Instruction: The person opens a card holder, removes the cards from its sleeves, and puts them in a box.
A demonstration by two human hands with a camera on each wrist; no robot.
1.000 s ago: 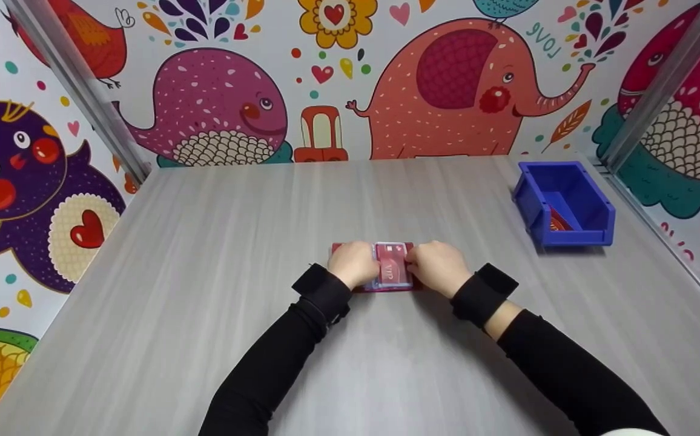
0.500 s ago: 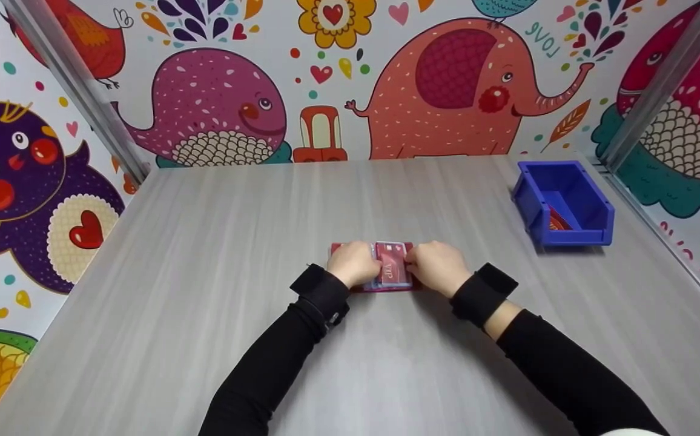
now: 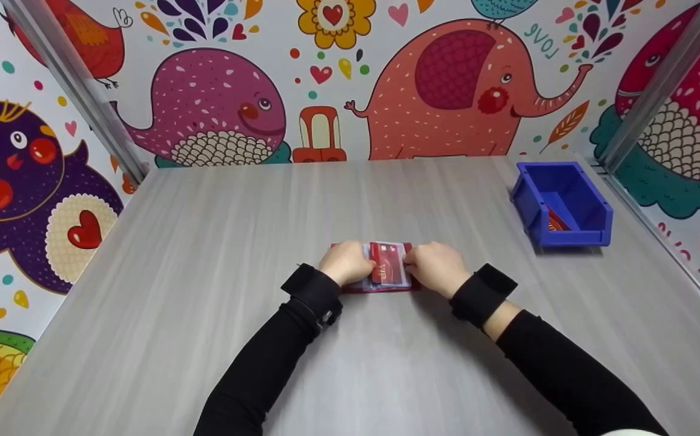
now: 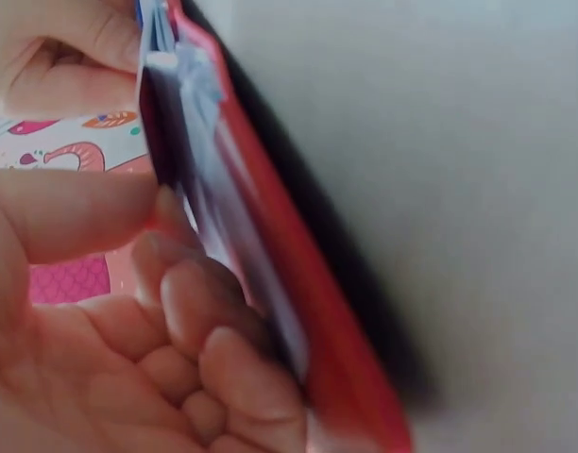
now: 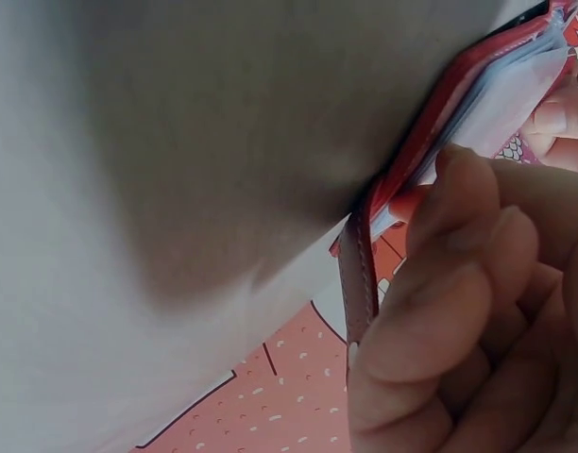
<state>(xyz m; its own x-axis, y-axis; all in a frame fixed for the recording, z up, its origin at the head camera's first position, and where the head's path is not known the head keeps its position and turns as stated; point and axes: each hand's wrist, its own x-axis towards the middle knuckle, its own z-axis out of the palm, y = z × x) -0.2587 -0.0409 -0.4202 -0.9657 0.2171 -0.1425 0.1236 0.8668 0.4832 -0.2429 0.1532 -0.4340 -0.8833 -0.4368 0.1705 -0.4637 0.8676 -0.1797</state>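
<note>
A red card holder (image 3: 359,290) lies opened out on the table in the head view, with clear plastic sleeves inside. A red card marked VIP (image 3: 387,266) is partly out of a sleeve, tilted a little. My left hand (image 3: 346,263) pinches the card's left edge between thumb and forefinger; its other fingers curl beside the holder in the left wrist view. My right hand (image 3: 439,266) pinches the right side of the holder and its sleeves (image 5: 501,109). In the right wrist view the holder's strap (image 5: 358,278) hangs by those fingers. The fingertips partly cover the sleeve edges.
At the far right of the grey table (image 3: 235,242) stands a blue plastic bin (image 3: 577,238). Inside it lies a red card-like piece (image 3: 557,220). Patterned walls with a metal frame bound the table at the back and sides.
My left hand has moved slightly left, drawing the VIP card left and partly out of its sleeve. The right hand and the holder have stayed in place.
</note>
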